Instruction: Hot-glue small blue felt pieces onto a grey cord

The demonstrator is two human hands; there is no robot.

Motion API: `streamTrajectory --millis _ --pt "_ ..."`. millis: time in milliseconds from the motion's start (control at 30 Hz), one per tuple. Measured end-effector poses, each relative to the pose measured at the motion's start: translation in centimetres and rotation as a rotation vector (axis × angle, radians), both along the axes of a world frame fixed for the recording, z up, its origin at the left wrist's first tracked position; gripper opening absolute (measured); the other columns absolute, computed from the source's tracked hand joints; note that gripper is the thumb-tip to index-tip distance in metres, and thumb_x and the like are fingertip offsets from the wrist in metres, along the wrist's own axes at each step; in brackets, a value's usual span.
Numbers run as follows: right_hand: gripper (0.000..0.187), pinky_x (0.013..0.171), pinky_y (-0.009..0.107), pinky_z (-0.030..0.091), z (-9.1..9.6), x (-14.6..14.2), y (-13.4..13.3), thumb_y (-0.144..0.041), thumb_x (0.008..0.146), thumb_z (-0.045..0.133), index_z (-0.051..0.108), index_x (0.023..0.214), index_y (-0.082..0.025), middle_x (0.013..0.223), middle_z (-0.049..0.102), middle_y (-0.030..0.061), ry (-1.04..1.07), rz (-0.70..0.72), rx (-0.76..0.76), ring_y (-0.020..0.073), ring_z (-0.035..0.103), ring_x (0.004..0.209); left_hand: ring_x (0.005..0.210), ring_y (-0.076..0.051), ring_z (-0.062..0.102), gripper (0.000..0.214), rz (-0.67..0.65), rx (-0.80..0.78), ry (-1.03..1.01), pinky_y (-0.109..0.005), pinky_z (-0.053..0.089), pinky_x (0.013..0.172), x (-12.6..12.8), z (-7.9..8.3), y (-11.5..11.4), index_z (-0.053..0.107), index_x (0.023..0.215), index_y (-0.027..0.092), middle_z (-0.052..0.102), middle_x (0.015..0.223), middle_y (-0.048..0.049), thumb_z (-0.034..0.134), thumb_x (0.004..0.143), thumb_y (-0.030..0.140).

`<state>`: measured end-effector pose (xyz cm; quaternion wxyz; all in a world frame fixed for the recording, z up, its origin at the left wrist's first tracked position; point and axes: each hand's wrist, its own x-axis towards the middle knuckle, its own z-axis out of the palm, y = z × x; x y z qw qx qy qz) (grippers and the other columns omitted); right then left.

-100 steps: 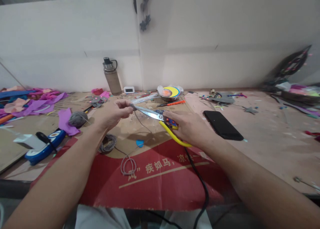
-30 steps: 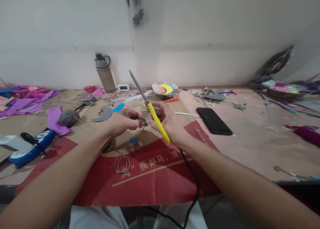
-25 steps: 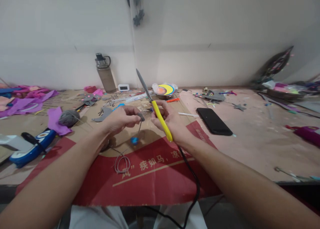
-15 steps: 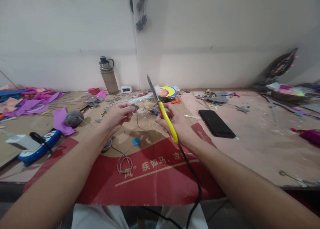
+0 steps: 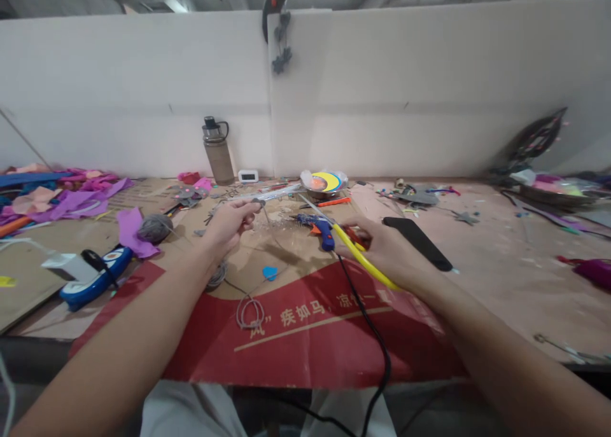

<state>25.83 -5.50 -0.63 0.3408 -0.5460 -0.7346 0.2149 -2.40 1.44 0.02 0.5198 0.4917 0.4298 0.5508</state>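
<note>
Between the fingertips of my left hand (image 5: 233, 224) is a small dark grey piece (image 5: 258, 202), with a thin grey cord (image 5: 267, 215) hanging from it. My right hand (image 5: 375, 243) is closed on scissors with yellow handles (image 5: 365, 259), their blades pointing up and to the left. Just left of that hand a blue glue gun (image 5: 325, 233) lies on the cardboard, its black cable running toward me. A blue heart-like piece (image 5: 270, 273) and a loop of grey cord (image 5: 250, 313) lie on the red printed cardboard (image 5: 286, 354) between my forearms.
At the left are a grey yarn ball (image 5: 155, 228), a blue power strip (image 5: 98, 278) and purple felt scraps (image 5: 86, 198). A bottle (image 5: 219, 157) and a small white clock (image 5: 248, 176) stand by the back panel. A black phone (image 5: 417, 243) lies right of my right hand.
My right hand has moved right with the scissors, which have tilted lower and uncover the glue gun. The left hand still pinches the grey piece. The view has tipped slightly upward.
</note>
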Motion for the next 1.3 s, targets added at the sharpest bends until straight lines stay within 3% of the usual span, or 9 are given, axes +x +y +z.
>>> streamTrajectory --millis 100,300,533,667,733,867,1033,1133,1300 --pt "0.043 0.057 0.028 0.046 -0.5 3.7 -1.3 -0.042 0.072 0.069 0.066 0.110 -0.023 0.074 0.068 0.0022 -0.243 -0.067 -0.038 0.0195 0.064 0.066 0.047 -0.003 0.041 0.013 -0.017 -0.038 -0.081 -0.014 0.033 0.042 -0.2 -0.2 0.5 0.066 0.070 0.011 0.052 0.060 0.0020 0.076 0.064 0.014" --pt "0.039 0.067 0.034 0.049 -1.7 9.3 -3.2 -0.041 0.077 0.061 0.066 0.109 -0.020 0.093 0.073 0.0117 -0.486 -0.202 -0.187 0.0279 0.068 0.081 0.048 -0.004 0.048 0.010 -0.047 -0.083 -0.162 -0.014 0.039 0.043 -0.2 -0.2 0.7 0.065 0.070 0.011 0.055 0.059 0.0010 0.072 0.066 0.006" --pt "0.039 0.064 0.033 0.045 -3.6 9.5 -2.0 -0.030 0.082 0.048 0.061 0.117 -0.018 0.092 0.072 0.0126 -0.698 -0.187 -0.186 0.0279 0.068 0.079 0.045 -0.004 0.048 0.021 -0.026 -0.091 -0.083 -0.015 0.036 0.040 0.2 -0.3 0.2 0.063 0.071 0.013 0.062 0.064 -0.0005 0.078 0.058 0.009" --pt "0.032 0.073 0.039 0.045 -2.2 7.8 -1.7 -0.026 0.084 0.050 0.068 0.107 -0.014 0.094 0.070 0.0181 -0.844 -0.151 0.005 0.0307 0.065 0.085 0.047 -0.004 0.050 0.022 -0.039 -0.066 -0.025 -0.015 0.039 0.043 0.1 -0.4 0.2 0.064 0.070 0.013 0.063 0.067 -0.0011 0.081 0.056 0.016" --pt "0.029 0.078 0.040 0.045 -0.7 5.7 -1.7 -0.026 0.088 0.046 0.069 0.103 -0.015 0.095 0.069 0.0176 -0.738 -0.138 0.120 0.0295 0.064 0.089 0.048 -0.004 0.050 0.023 -0.040 -0.045 0.005 -0.015 0.040 0.045 0.2 -0.5 0.2 0.064 0.069 0.013 0.063 0.067 -0.0002 0.083 0.056 0.019" --pt "0.024 0.079 0.033 0.049 1.8 -1.1 -0.5 -0.028 0.091 0.047 0.065 0.105 -0.020 0.102 0.069 0.0098 -0.113 -0.027 0.237 0.0210 0.063 0.093 0.047 -0.004 0.048 0.021 -0.065 0.004 0.050 -0.016 0.037 0.045 0.6 -0.3 -0.2 0.065 0.068 0.014 0.059 0.061 0.0018 0.082 0.058 0.022" --pt "0.029 0.078 0.035 0.050 0.9 -9.0 3.2 -0.036 0.083 0.062 0.056 0.104 -0.016 0.099 0.066 0.0109 0.240 0.054 0.235 0.0197 0.062 0.087 0.049 -0.005 0.051 0.023 -0.115 0.027 0.094 -0.018 0.036 0.047 1.1 -0.1 -0.9 0.065 0.070 0.014 0.058 0.060 0.0020 0.082 0.060 0.026" --pt "0.028 0.075 0.033 0.049 -0.5 -10.6 4.5 -0.032 0.081 0.064 0.053 0.103 -0.018 0.091 0.065 0.0069 0.322 0.086 0.263 0.0179 0.061 0.082 0.050 -0.006 0.051 0.022 -0.158 0.040 0.102 -0.018 0.037 0.049 1.4 -0.3 -1.1 0.064 0.069 0.015 0.057 0.059 0.0024 0.081 0.062 0.026" --pt "0.010 0.073 0.030 0.048 -1.7 -9.9 4.7 -0.021 0.082 0.058 0.055 0.092 -0.020 0.083 0.064 0.0022 0.396 0.137 0.281 0.0148 0.061 0.076 0.054 -0.007 0.053 0.021 -0.250 -0.022 0.103 -0.020 0.040 0.053 1.9 -0.6 -1.3 0.067 0.075 0.014 0.061 0.065 0.0002 0.081 0.062 0.023"
